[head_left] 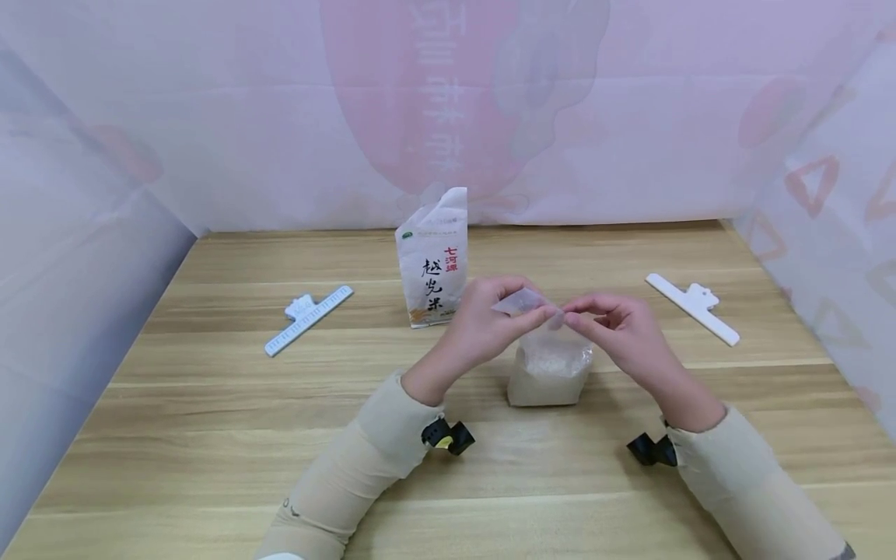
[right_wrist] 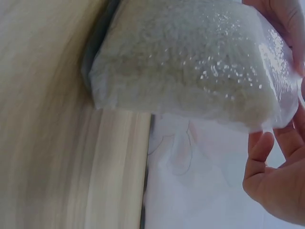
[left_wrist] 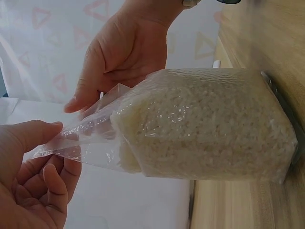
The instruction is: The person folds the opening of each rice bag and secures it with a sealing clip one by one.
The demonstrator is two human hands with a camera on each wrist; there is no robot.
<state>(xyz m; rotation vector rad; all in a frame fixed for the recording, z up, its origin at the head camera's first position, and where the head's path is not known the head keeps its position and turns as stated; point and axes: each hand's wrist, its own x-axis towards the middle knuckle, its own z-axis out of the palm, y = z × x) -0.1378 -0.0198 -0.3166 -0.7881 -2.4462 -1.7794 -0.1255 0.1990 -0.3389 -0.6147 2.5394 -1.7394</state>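
Note:
A clear plastic bag of rice (head_left: 549, 377) stands upright on the table, its loose top drawn up between both hands. My left hand (head_left: 486, 319) pinches the film at the top; in the left wrist view the thumb (left_wrist: 40, 131) lies over it. At the opposite side of the bag's mouth, my right hand (head_left: 626, 334) holds the film edge between thumb and forefinger. From the right wrist, the rice bag (right_wrist: 186, 62) shows close up, with the right hand (right_wrist: 281, 176) at its top edge. The film partly hides some fingertips.
Behind the left hand stands a white paper rice package (head_left: 434, 268) with printed characters. A light blue ruler clip (head_left: 308, 319) lies on the wooden table (head_left: 210, 435) to the left, and a white clip (head_left: 693, 307) to the right. Printed sheets (head_left: 245, 117) enclose the back and sides.

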